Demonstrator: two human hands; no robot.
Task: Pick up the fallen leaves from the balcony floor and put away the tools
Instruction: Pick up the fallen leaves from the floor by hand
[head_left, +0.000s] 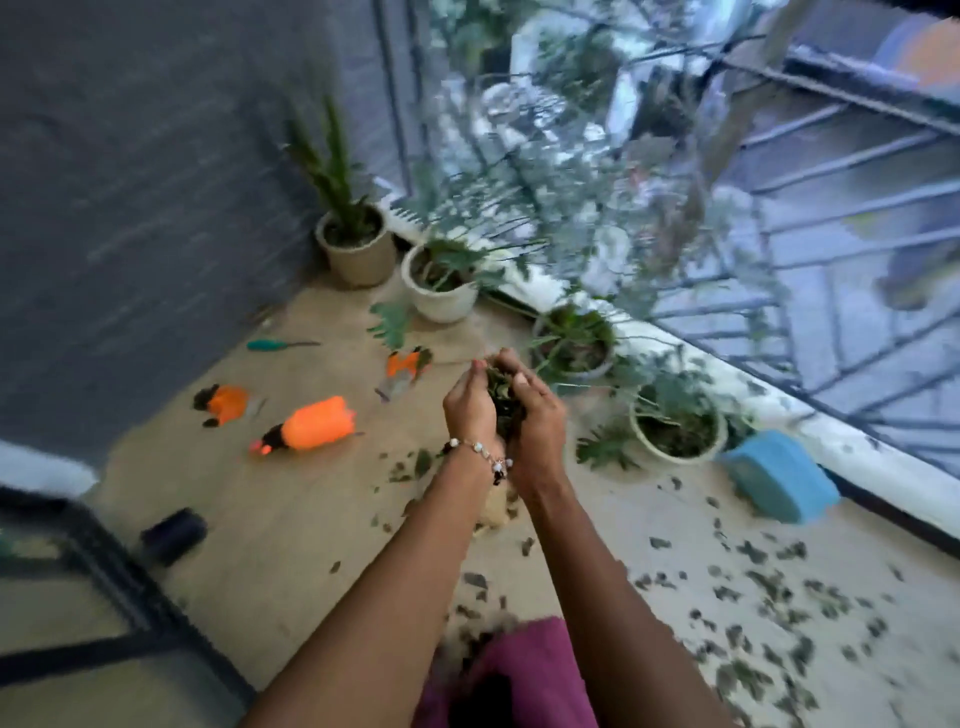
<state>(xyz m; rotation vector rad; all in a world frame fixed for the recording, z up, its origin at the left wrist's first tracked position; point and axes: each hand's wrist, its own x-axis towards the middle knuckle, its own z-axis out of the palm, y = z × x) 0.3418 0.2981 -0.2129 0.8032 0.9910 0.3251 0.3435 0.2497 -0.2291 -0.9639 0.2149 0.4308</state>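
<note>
My left hand (470, 402) and my right hand (537, 415) are cupped together above the floor, holding a bunch of dark green leaves (503, 400) between them. Many fallen leaves (769, 587) lie scattered on the beige balcony floor (291, 525), mostly at the right and near my knees. On the floor to the left lie an orange spray bottle (311, 426), an orange-handled tool (226, 405), another orange tool (405, 366) and a green-handled tool (275, 344). The frame is blurred.
Several potted plants (358, 244) stand in a row along the white ledge (810, 410) and metal railing (841, 218). A blue box (779, 475) sits by the ledge. A dark cylinder (174, 535) and a dark metal frame (104, 577) are at the left.
</note>
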